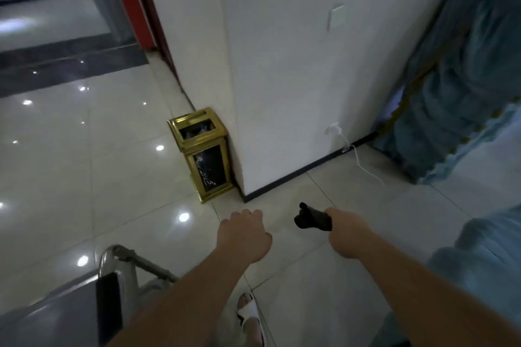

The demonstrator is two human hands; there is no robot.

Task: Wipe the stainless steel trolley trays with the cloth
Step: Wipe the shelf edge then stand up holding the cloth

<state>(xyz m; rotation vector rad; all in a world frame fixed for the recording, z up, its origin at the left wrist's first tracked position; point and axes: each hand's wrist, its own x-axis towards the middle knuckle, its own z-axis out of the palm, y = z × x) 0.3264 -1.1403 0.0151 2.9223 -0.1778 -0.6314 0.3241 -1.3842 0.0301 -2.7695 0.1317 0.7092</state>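
Trolley tray (56, 315): near left, untouched.
Right hand (345, 234): fingers grip dark cloth (313, 220).
Left hand (245, 234): fingers curled, empty.
Risk: attention turned away; wiping may miss the steel.

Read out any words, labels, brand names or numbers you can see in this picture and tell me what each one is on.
There is no readable text.
Gold bin: the white marks on its dark front panel are a pattern or reflections, not letters.
Wall plate: blank.
Dark cloth gripped by the right hand: no label shows.
Trolley at lower left: bare metal, no markings show.
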